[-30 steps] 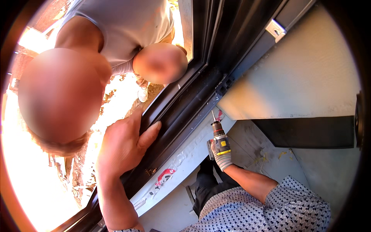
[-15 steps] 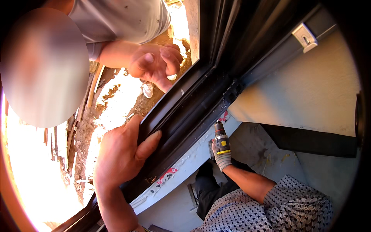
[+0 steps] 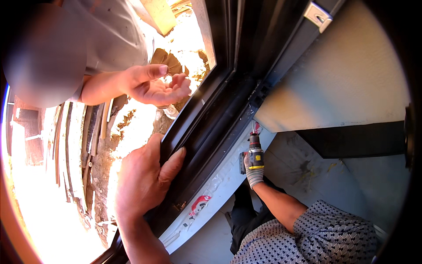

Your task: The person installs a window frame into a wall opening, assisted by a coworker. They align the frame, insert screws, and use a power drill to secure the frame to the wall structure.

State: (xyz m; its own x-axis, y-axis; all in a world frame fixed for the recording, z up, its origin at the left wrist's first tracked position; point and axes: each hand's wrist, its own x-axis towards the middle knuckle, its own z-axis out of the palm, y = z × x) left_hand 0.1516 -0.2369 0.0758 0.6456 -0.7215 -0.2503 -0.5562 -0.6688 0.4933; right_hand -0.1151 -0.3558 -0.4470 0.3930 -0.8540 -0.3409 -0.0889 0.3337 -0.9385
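Observation:
My bare left hand [image 3: 145, 176] grips the edge of a black window frame [image 3: 206, 132]. Its thumb lies on the inner face and its fingers go over the outer side, partly hidden. Lower and to the right, my right hand [image 3: 254, 174], in a pale striped work glove, is closed round a cordless drill [image 3: 255, 156] with a black and yellow body. A thin bit points up from the chuck toward the frame's inner corner, over a white sill [image 3: 220, 185]. Whether the bit touches anything I cannot tell.
Beyond the frame stands a co-worker in a grey shirt, whose open hand [image 3: 162, 88] is near the frame. Wooden boards [image 3: 90, 132] lie on bright ground outside. A metal bracket [image 3: 318, 16] sits on a dark rail, above a pale panel [image 3: 343, 88].
The view has shifted slightly. The co-worker's hand has drawn left, palm up and fingers spread more. My left hand keeps its grip, and the drill's bit now shows near the corner.

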